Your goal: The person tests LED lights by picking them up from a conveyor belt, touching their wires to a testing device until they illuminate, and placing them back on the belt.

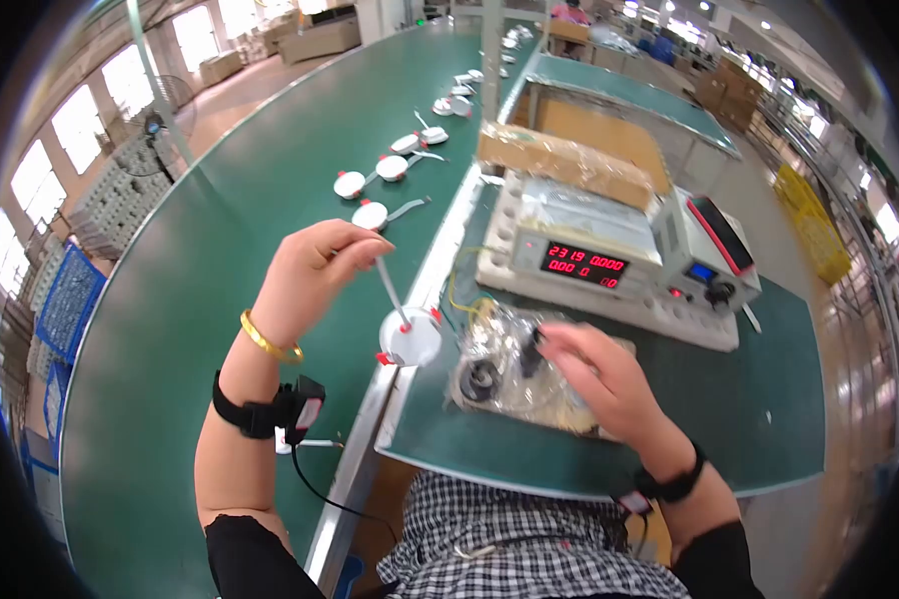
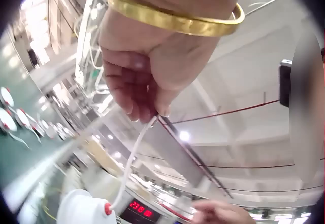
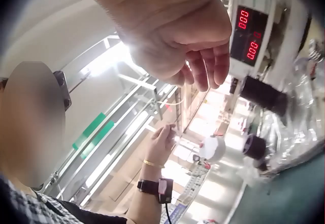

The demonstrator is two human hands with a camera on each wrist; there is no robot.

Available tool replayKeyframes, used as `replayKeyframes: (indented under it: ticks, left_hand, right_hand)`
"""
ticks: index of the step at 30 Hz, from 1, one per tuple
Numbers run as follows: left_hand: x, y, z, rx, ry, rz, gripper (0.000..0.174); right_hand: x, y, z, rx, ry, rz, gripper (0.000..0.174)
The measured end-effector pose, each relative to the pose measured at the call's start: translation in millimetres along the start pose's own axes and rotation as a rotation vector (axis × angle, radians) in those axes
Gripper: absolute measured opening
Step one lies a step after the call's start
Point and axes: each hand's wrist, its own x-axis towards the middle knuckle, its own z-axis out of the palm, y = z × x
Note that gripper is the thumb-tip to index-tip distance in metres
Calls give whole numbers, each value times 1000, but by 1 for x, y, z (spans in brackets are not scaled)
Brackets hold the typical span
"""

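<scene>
My left hand (image 1: 315, 275) pinches the free end of a white cable (image 1: 390, 285) between thumb and fingertips. From that cable hangs a round white lamp (image 1: 410, 344) with red clips at its rim, over the rail between belt and workbench. The left wrist view shows the cable (image 2: 133, 155) entering the lamp (image 2: 84, 208) at a red grommet. My right hand (image 1: 604, 384) hovers above a plastic-wrapped board (image 1: 559, 407), its fingertips near an upright black post (image 1: 529, 357). Its fingers (image 3: 200, 71) are loosely bent, with nothing between them. A second black cylinder (image 3: 255, 146) stands on the board.
Several more white lamps (image 1: 370, 217) lie along the green belt (image 1: 220, 299) on the left. Behind the board, a meter with red digits (image 1: 581, 265) and a smaller instrument (image 1: 704, 260) rest on white foam (image 1: 619, 306). A long carton (image 1: 569, 165) lies above the meter.
</scene>
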Motion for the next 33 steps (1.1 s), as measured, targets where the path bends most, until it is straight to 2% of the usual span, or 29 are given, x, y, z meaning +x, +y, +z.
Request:
replayKeyframes:
  ticks: [1,2,5,6,8,9,11,13,15,17,18,19,21,22,23,25,29,33]
  left_hand:
    - [-8,19,14,-29,-25,-3,14]
    - [-16,37,29,-76,-85,5,14]
    - [-28,68,73,-138,-173,131,13]
    - [-31,74,89,-274,-173,114,14]
    - [-31,78,114,-331,-169,160,16]
    - [-31,80,127,-361,-143,196,17]
    - [-36,88,153,-439,-136,147,20]
    - [-42,86,180,-705,-3,64,19]
    - [-48,87,195,-696,15,46,19]
    - [-53,83,205,-538,-28,181,19]
    - [-57,80,202,-471,-56,213,20]
    - [-63,75,200,-468,-49,218,20]
    - [-83,61,198,-571,27,29,25]
    - [-100,46,201,-654,-129,-179,35]
    - [-115,51,201,-890,-281,-394,43]
    - [-137,60,216,-1054,-446,-529,49]
    - [-145,69,250,-1215,-402,-445,47]
    - [-139,67,264,-1070,-379,-447,41]
  right_hand:
    - [9,-6,7,-40,-18,-53,30]
    - [15,-11,16,48,-23,-59,30]
    - [2,-25,19,147,-131,27,26]
    - [-8,-27,15,130,-114,54,26]
    - [-25,-31,7,206,-17,226,20]
    - [-34,-31,5,195,1,241,20]
    - [-50,-30,4,319,204,236,17]
    - [-61,-29,5,331,267,222,18]
    - [-68,-26,7,348,382,183,18]
    - [-72,-17,8,394,460,200,18]
    - [-73,-13,7,438,535,214,19]
    - [-74,-10,3,437,531,206,19]
    - [-79,-4,-6,482,656,157,17]
    - [-80,-2,-8,477,670,126,17]
    - [-80,0,-8,478,677,123,17]
    - [-80,2,-4,418,732,112,19]
    - [-82,3,2,387,724,151,19]
    - [-88,18,-8,122,723,196,19]
